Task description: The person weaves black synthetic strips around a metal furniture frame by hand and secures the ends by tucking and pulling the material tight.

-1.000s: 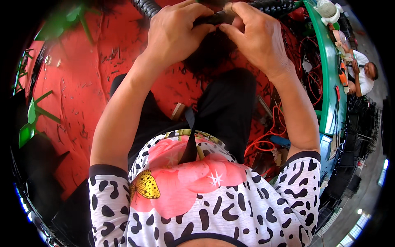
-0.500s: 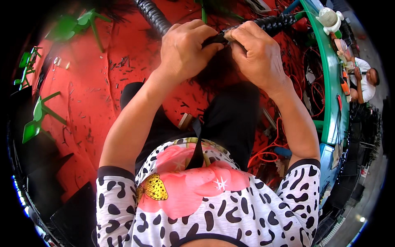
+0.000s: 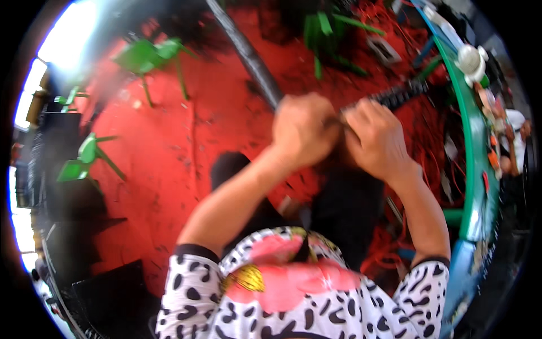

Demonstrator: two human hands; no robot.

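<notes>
A long black cable-like bundle point(image 3: 248, 56), wrapped in ribbed bands, slants down from the far left to my hands. My left hand point(image 3: 305, 133) is closed round its near end. Close beside it on the right, my right hand point(image 3: 375, 138) is closed too, its fingers curled on the same bundle. Past my right hand, a ribbed black stretch point(image 3: 403, 95) runs to the upper right. Motion blurs both hands, and the spot between them is dark, so the exact grip of the fingertips is hidden.
Red floor covering point(image 3: 152, 186) lies below, strewn with small black scraps. Green stools point(image 3: 141, 59) stand at the left and far side. Along the right runs a green-edged table point(image 3: 471, 186) with a small white fan point(image 3: 471, 62); beyond sits another person point(image 3: 516, 138). Red cords tangle beneath.
The whole view has shifted, so the scene sits lower and further right. Both hands are nearer my body, and the left hand has turned into a tighter fist on the bundle.
</notes>
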